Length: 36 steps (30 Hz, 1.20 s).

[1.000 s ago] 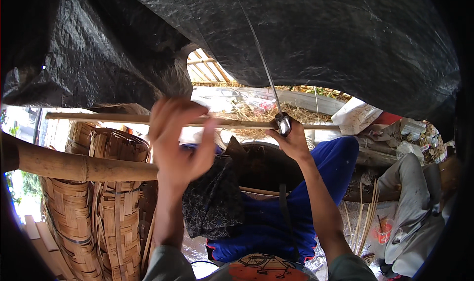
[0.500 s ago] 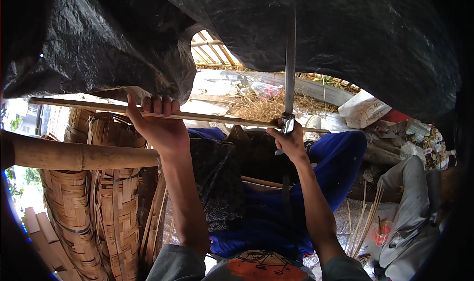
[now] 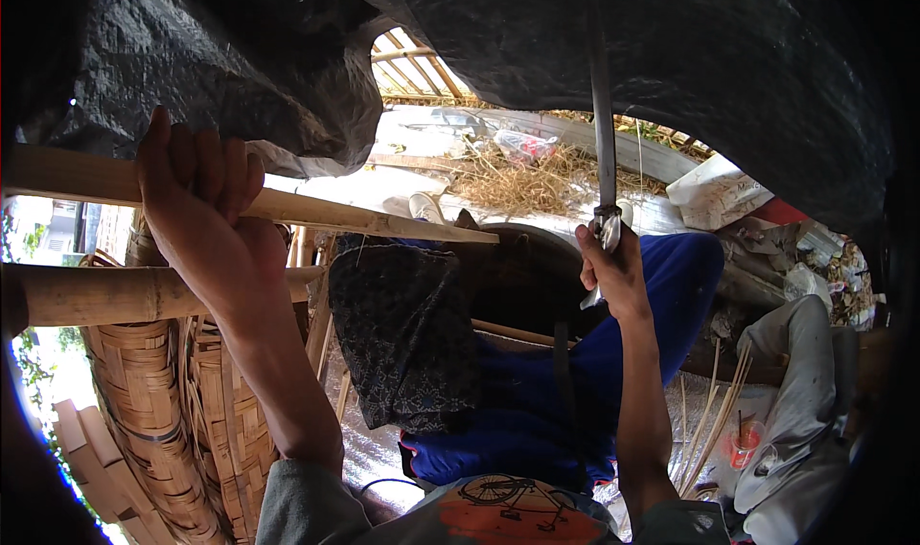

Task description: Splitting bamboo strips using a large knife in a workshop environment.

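Observation:
My left hand (image 3: 211, 224), raised at the left, is closed around a long bamboo slat (image 3: 383, 222). The slat slants across the view, and its narrow right end stops above my lap. In my right hand (image 3: 620, 269) is the handle of a long knife (image 3: 603, 114). Its straight metal blade points up and away, its upper part dim against the dark sheet. A gap separates the knife from the slat's end. A dark patterned cloth (image 3: 402, 344) lies over my left leg, beside my blue trousers (image 3: 671, 286).
A thick bamboo pole (image 3: 144, 294) and woven bamboo pieces (image 3: 144, 401) stand at the left. Black plastic sheeting (image 3: 747, 76) hangs overhead. Pale shavings (image 3: 517, 183) lie ahead. At right are another person's grey-clad leg (image 3: 805, 363), thin strips (image 3: 714, 430) and a red drink cup (image 3: 744, 444).
My left hand has moved left and up, drawing the slat leftward. My right hand and the knife have shifted right, away from the slat, which they were against before.

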Available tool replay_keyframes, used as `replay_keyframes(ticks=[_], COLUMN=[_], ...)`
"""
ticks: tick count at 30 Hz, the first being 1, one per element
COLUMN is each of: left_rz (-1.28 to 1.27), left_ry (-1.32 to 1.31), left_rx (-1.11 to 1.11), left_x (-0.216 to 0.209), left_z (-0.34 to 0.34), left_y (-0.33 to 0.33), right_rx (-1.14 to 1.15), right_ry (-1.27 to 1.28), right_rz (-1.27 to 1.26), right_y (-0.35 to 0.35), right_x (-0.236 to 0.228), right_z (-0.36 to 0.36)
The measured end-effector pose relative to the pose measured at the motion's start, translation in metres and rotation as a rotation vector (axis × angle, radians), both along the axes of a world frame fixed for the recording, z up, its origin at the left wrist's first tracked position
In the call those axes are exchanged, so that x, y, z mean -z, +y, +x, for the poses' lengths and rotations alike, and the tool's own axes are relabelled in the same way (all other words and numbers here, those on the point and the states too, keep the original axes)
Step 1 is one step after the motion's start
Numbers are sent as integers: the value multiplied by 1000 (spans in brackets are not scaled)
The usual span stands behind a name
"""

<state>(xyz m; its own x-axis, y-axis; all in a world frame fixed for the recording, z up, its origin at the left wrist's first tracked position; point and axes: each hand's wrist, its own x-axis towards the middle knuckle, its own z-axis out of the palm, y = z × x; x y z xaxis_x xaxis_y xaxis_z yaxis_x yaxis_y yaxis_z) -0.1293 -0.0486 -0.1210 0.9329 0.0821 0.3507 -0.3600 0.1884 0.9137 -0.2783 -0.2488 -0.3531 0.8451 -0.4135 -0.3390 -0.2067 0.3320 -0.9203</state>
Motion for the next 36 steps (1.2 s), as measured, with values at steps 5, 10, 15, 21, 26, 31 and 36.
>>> replay_keyframes(ticks=[5,10,15,21,26,31,36], left_rz=[17,43,73,60,69,101,65], left_ry=[0,-48,-116,-151,-104,-157,-145], left_rx=[-34,-109,-87,-56,-170,-100,-23], left_x=[10,3,-7,-27,-32,-37,-29], left_z=[3,3,5,8,6,7,7], left_y=[-1,0,8,25,25,30,31], right_rx=[53,-55,-104,-158,-181,-204,-237], right_ry=[-12,-3,-4,-3,-1,-26,-4], right_rz=[-37,-20,-62,-93,-90,-61,-30], right_y=[7,25,37,45,51,55,65], right_x=[-3,-14,-27,-43,-48,-54,-57], right_z=[-15,-21,-17,-16,-17,-18,-25])
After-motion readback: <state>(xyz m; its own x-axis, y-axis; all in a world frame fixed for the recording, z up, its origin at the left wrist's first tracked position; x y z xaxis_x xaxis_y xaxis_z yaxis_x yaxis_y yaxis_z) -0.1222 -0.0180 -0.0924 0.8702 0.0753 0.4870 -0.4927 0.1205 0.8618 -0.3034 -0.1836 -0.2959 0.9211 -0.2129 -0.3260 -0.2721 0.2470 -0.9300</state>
